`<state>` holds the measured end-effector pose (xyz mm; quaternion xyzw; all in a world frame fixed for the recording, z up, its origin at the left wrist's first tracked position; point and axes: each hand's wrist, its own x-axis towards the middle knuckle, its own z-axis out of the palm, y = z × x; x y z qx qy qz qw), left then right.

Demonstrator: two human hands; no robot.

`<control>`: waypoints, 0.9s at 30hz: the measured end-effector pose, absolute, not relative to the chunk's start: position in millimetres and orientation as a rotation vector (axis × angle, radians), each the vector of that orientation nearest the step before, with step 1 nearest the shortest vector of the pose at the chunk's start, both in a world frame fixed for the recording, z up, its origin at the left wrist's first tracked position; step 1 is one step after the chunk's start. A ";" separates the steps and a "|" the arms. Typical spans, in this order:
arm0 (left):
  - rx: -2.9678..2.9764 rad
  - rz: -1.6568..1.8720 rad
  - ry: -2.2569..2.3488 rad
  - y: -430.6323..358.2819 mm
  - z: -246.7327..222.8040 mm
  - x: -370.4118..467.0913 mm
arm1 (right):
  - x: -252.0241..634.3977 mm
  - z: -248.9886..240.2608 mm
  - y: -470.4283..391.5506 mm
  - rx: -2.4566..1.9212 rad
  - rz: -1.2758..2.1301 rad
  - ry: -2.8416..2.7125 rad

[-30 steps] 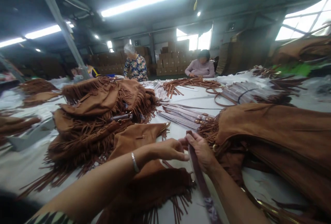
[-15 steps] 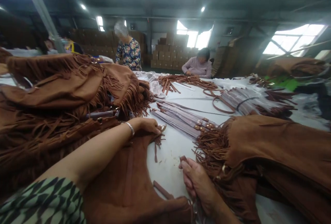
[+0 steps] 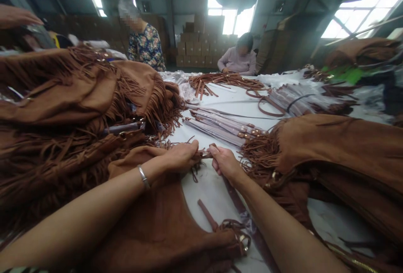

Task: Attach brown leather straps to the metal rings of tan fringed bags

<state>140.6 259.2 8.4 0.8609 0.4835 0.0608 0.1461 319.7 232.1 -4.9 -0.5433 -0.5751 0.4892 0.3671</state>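
Observation:
A brown suede fringed bag [image 3: 157,218] lies in front of me. My left hand [image 3: 182,155] is closed on its far corner, where fringe and a small metal fitting partly show. My right hand [image 3: 225,161] pinches the end of a brown strap [image 3: 232,192] right beside the left fingertips. The strap hangs from that hand down toward me, with clear plastic around part of it. At the bag's near corner sits a gold-coloured ring [image 3: 244,242], and a loose strap tab [image 3: 208,214] lies by it. My fingers hide exactly how strap end and fitting meet.
Fringed bags [image 3: 94,92] are heaped at left, and another bag [image 3: 340,147] lies at right. Plastic-wrapped straps [image 3: 220,126] rest on the white table [image 3: 204,185] beyond my hands. Two people [image 3: 146,46] are across the table; another person's hand [image 3: 17,17] shows at far left.
My right hand has moved up and left with the strap end, meeting my left hand at the bag's corner. The view has tilted down. A person's hand has appeared at upper left.

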 end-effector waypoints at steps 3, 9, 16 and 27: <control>2.559 0.221 1.416 244.1 14.7 149.1 | 331.4 -6.8 205.8 -1.375 1.281 -1.469; 2.754 0.226 1.365 211.2 20.0 174.8 | 351.7 -15.5 179.7 -1.267 1.329 -1.444; 2.894 0.237 1.704 195.8 3.0 198.7 | 366.3 -25.9 179.4 -1.181 1.398 -1.253; 2.851 0.293 1.767 205.9 -9.3 195.5 | 353.3 -32.6 186.6 -1.292 1.471 -1.246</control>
